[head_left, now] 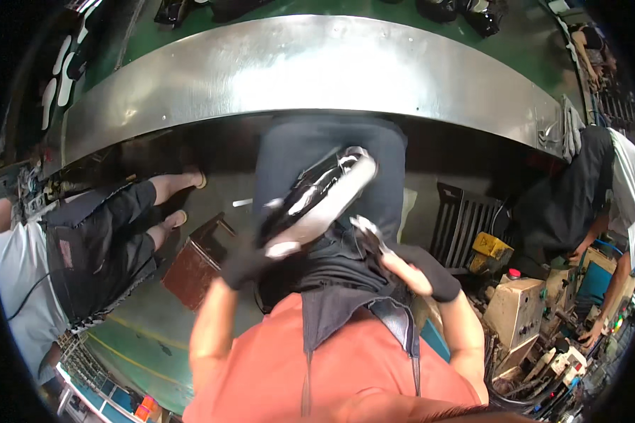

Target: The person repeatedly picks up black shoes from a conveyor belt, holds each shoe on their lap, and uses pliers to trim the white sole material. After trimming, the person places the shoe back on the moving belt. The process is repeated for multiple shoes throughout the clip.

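Note:
A shoe [335, 201] with a glossy black upper and a white sole lies tilted over my lap, its far end pointing up and to the right. My left hand [257, 257], in a dark glove and blurred by motion, grips its near end. In a dark glove with bare fingertips, my right hand [420, 271] is closed round a hand tool [367, 231] with a shiny metal head. The tool is apart from the shoe, to its lower right; blur hides its exact kind. A dark padded surface [384, 151] lies beneath the shoe.
A metal edge [190, 88] borders the green conveyor [402, 15] ahead, where black shoes [483, 15] sit. At left are a person [85, 261] and a brown box [194, 264]. A beige machine [515, 307], yellow pedal [490, 248] and another person [571, 190] are at right.

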Action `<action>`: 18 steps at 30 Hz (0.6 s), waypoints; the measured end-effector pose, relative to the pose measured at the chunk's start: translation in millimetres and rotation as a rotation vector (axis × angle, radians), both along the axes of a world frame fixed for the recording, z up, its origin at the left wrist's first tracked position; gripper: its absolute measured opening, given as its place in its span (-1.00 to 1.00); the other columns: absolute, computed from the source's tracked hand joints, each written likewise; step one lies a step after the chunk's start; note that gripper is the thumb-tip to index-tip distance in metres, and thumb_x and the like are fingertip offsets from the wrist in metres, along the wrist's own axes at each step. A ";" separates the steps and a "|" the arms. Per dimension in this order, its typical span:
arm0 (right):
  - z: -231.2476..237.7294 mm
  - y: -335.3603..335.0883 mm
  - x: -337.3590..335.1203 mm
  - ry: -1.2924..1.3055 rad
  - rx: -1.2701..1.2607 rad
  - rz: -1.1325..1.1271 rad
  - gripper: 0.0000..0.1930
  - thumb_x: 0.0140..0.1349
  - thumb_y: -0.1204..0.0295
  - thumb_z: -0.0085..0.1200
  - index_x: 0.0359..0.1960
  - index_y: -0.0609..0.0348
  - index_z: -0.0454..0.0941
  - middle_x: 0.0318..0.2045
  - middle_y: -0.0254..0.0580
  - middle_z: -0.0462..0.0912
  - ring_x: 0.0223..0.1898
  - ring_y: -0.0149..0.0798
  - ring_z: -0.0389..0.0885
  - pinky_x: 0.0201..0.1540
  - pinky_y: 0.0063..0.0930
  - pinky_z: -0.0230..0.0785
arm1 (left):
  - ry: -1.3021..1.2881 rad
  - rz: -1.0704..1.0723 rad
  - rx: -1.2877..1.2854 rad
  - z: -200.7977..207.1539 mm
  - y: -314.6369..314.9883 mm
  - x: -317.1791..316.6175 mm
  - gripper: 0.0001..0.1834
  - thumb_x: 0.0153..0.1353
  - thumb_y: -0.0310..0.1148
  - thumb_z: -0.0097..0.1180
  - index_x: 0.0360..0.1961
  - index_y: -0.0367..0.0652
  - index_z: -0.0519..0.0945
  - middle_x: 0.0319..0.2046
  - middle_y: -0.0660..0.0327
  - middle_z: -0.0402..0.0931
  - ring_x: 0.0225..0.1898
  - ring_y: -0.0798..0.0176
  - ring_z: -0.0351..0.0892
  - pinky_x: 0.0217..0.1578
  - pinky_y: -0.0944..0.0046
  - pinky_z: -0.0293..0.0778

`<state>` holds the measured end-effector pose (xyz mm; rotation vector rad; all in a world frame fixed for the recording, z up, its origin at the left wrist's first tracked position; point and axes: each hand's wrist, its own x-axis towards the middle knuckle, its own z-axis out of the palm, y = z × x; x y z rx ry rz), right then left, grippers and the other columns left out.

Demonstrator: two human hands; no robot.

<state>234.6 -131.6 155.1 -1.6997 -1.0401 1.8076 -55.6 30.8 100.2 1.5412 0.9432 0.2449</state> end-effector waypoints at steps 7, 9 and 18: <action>11.4 8.7 23.5 -0.172 0.149 0.097 -0.71 0.36 0.25 -0.05 -0.33 0.29 0.45 -0.51 -0.08 0.48 -0.49 -0.25 0.38 -0.35 -0.36 0.30 | -0.211 0.142 0.293 -3.4 56.8 92.4 -0.30 -0.03 -0.48 0.37 0.17 -0.29 0.38 0.06 0.06 0.48 0.11 0.18 0.46 0.19 0.23 0.33; 0.3 16.5 21.5 -0.156 0.101 0.030 -0.65 0.35 0.16 -0.02 -0.32 0.27 0.46 -0.53 -0.09 0.49 -0.48 -0.38 0.37 -0.34 -0.41 0.31 | -0.264 0.120 0.067 -75.1 4.5 109.8 -0.12 0.05 -0.38 0.32 0.33 -0.35 0.11 0.28 -0.08 0.20 0.33 0.08 0.18 0.31 0.18 0.09; -46.3 76.6 18.3 -0.538 0.290 0.670 -0.55 0.29 0.13 -0.08 -0.51 0.29 0.61 -0.57 0.16 0.58 -0.50 0.19 0.59 -0.38 -0.10 0.43 | -0.119 0.046 0.297 -113.1 -55.9 74.5 0.00 0.06 -0.30 0.33 0.36 -0.45 -0.03 0.34 -0.17 0.09 0.40 -0.02 0.05 0.35 0.11 0.01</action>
